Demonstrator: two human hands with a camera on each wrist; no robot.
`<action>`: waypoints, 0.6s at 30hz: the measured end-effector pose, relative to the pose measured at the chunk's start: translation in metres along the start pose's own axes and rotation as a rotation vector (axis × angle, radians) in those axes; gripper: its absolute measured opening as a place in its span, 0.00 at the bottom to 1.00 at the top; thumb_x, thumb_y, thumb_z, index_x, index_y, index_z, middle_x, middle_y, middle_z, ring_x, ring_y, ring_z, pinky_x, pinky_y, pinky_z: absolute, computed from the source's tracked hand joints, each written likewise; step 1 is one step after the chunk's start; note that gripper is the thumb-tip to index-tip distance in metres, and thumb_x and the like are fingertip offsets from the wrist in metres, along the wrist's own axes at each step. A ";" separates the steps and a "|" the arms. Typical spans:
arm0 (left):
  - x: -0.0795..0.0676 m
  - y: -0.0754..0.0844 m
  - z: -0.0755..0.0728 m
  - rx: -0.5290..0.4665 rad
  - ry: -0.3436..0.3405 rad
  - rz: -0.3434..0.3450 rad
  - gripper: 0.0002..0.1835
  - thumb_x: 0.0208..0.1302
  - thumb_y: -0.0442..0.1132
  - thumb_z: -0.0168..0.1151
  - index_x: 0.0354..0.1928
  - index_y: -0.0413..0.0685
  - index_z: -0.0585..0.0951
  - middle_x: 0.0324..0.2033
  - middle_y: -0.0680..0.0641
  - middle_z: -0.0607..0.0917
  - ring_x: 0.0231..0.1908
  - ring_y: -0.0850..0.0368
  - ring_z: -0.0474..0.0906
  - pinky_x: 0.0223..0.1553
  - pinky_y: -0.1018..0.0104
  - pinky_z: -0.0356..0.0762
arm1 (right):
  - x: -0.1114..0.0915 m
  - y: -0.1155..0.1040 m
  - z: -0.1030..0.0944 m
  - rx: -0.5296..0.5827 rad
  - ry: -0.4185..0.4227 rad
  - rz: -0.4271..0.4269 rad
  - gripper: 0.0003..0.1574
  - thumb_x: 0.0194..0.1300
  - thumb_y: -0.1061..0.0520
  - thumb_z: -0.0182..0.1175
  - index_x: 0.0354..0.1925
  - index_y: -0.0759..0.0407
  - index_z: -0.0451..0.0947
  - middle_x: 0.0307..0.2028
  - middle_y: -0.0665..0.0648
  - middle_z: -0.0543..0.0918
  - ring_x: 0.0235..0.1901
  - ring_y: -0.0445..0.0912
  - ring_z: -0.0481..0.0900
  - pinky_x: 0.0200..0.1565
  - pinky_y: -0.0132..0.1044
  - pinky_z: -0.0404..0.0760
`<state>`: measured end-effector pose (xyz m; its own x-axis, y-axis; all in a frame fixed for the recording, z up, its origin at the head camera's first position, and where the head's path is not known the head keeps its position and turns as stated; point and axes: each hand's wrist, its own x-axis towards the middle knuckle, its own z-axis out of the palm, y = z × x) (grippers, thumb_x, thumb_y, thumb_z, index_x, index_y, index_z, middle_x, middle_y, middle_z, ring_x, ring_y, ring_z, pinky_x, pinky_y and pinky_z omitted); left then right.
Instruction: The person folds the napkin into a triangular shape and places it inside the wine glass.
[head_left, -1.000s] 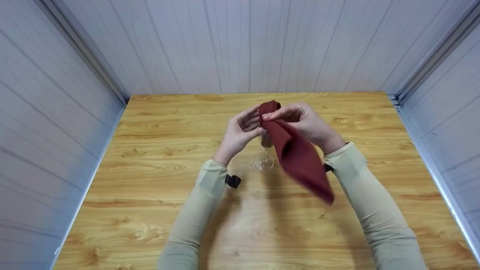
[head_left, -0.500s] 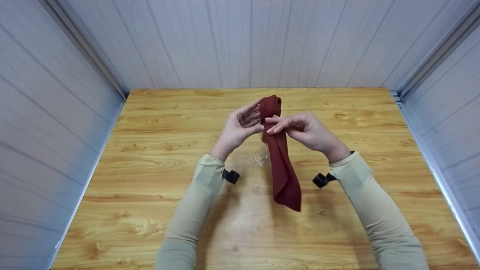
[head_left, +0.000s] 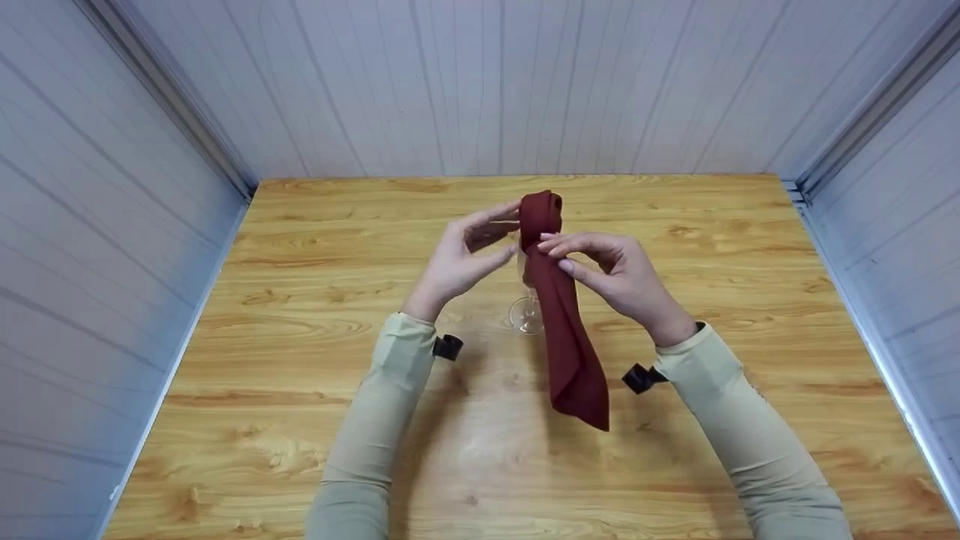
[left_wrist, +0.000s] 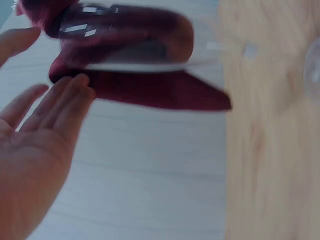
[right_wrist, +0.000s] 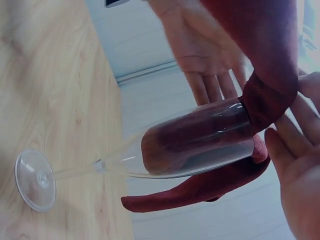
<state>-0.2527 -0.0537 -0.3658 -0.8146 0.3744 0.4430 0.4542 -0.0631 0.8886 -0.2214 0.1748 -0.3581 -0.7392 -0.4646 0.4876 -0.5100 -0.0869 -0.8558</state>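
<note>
A dark red cloth napkin [head_left: 566, 337] is tucked into a stemmed clear glass, a champagne flute [right_wrist: 195, 145]. The napkin's rolled top [head_left: 540, 217] stands above the rim, while a long pointed tail hangs down outside the glass. The flute's foot [head_left: 526, 316] stands on the wooden table. My left hand [head_left: 457, 259] is spread beside the glass, its fingertips close to the rolled top and its thumb apart from it. My right hand [head_left: 619, 277] touches the tail near the rim with its fingertips and thumb, which lie a little apart on the cloth.
The wood-grain table [head_left: 300, 337] is bordered by pale panelled walls [head_left: 465, 90] at the back and both sides. A black wrist camera [head_left: 448, 346] sits under the left sleeve, and another camera [head_left: 641, 377] under the right one.
The napkin's tail swung from lower right to hanging nearly straight in front of the glass. My left hand has drawn back left from the napkin; the right hand has eased slightly right.
</note>
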 end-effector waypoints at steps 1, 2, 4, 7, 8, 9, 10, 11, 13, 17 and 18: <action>0.000 0.006 0.000 0.077 0.023 0.034 0.22 0.58 0.21 0.58 0.57 0.27 0.74 0.50 0.31 0.78 0.52 0.40 0.76 0.57 0.52 0.71 | 0.000 -0.002 0.001 -0.047 0.014 -0.016 0.10 0.63 0.74 0.56 0.43 0.74 0.79 0.48 0.67 0.81 0.56 0.57 0.74 0.61 0.48 0.67; 0.001 0.011 0.001 0.152 0.046 0.069 0.20 0.59 0.22 0.57 0.55 0.28 0.76 0.48 0.32 0.79 0.50 0.41 0.76 0.56 0.54 0.71 | -0.001 -0.003 0.002 -0.088 0.026 -0.032 0.10 0.63 0.74 0.57 0.43 0.74 0.80 0.48 0.66 0.82 0.55 0.57 0.75 0.61 0.47 0.68; 0.004 0.018 0.004 0.266 0.082 0.134 0.17 0.59 0.22 0.54 0.51 0.29 0.79 0.48 0.33 0.79 0.50 0.42 0.75 0.55 0.56 0.71 | 0.000 -0.004 0.004 -0.150 0.043 -0.057 0.11 0.61 0.74 0.59 0.44 0.73 0.80 0.48 0.66 0.81 0.54 0.56 0.76 0.60 0.46 0.69; 0.009 0.023 0.008 0.291 0.070 0.200 0.17 0.59 0.21 0.51 0.50 0.31 0.81 0.52 0.34 0.77 0.57 0.42 0.70 0.59 0.59 0.66 | 0.000 -0.005 0.005 -0.212 0.040 -0.083 0.14 0.59 0.74 0.61 0.46 0.73 0.80 0.48 0.66 0.81 0.53 0.55 0.77 0.59 0.45 0.70; 0.011 0.023 0.009 0.265 0.051 0.207 0.17 0.61 0.21 0.50 0.50 0.30 0.80 0.54 0.34 0.76 0.59 0.42 0.68 0.61 0.60 0.63 | 0.000 -0.005 0.005 -0.227 0.036 -0.086 0.15 0.59 0.74 0.61 0.46 0.73 0.80 0.49 0.66 0.81 0.53 0.55 0.77 0.59 0.45 0.70; 0.012 0.022 0.009 0.232 0.030 0.209 0.17 0.62 0.22 0.49 0.50 0.29 0.80 0.55 0.33 0.76 0.62 0.43 0.66 0.63 0.60 0.61 | 0.000 -0.006 0.005 -0.245 0.031 -0.089 0.15 0.59 0.74 0.62 0.46 0.73 0.80 0.49 0.66 0.81 0.53 0.55 0.77 0.59 0.44 0.70; 0.012 0.022 0.010 0.201 0.014 0.213 0.16 0.64 0.22 0.47 0.50 0.28 0.79 0.56 0.32 0.75 0.63 0.43 0.65 0.65 0.59 0.59 | -0.001 -0.006 0.004 -0.262 0.026 -0.091 0.15 0.59 0.73 0.62 0.47 0.73 0.80 0.49 0.66 0.81 0.53 0.54 0.77 0.59 0.44 0.70; 0.012 0.021 0.010 0.173 -0.001 0.211 0.16 0.65 0.22 0.46 0.51 0.27 0.79 0.56 0.32 0.76 0.64 0.43 0.64 0.66 0.59 0.57 | -0.001 -0.006 0.004 -0.278 0.018 -0.092 0.15 0.59 0.73 0.62 0.47 0.72 0.80 0.49 0.66 0.81 0.53 0.54 0.77 0.59 0.43 0.71; 0.012 0.019 0.010 0.136 -0.022 0.201 0.17 0.68 0.24 0.42 0.51 0.25 0.77 0.55 0.30 0.76 0.64 0.43 0.63 0.67 0.58 0.55 | -0.002 -0.007 0.004 -0.307 0.004 -0.097 0.15 0.58 0.72 0.63 0.46 0.71 0.81 0.49 0.65 0.81 0.53 0.53 0.77 0.59 0.43 0.71; 0.012 0.011 0.010 0.109 -0.023 0.167 0.22 0.70 0.30 0.35 0.53 0.27 0.77 0.54 0.32 0.77 0.63 0.42 0.65 0.66 0.60 0.55 | -0.003 -0.006 0.003 -0.340 -0.009 -0.114 0.15 0.57 0.73 0.64 0.45 0.70 0.81 0.49 0.65 0.81 0.52 0.54 0.77 0.58 0.42 0.71; 0.011 0.009 0.010 0.098 -0.020 0.157 0.23 0.70 0.32 0.34 0.54 0.27 0.77 0.55 0.33 0.77 0.63 0.43 0.65 0.66 0.61 0.55 | -0.003 -0.005 0.003 -0.346 -0.010 -0.120 0.15 0.57 0.73 0.64 0.45 0.70 0.82 0.49 0.65 0.81 0.52 0.54 0.77 0.57 0.42 0.72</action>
<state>-0.2542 -0.0403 -0.3543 -0.7243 0.3855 0.5717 0.6087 -0.0320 0.7927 -0.2149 0.1740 -0.3556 -0.6614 -0.4783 0.5778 -0.7127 0.1608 -0.6828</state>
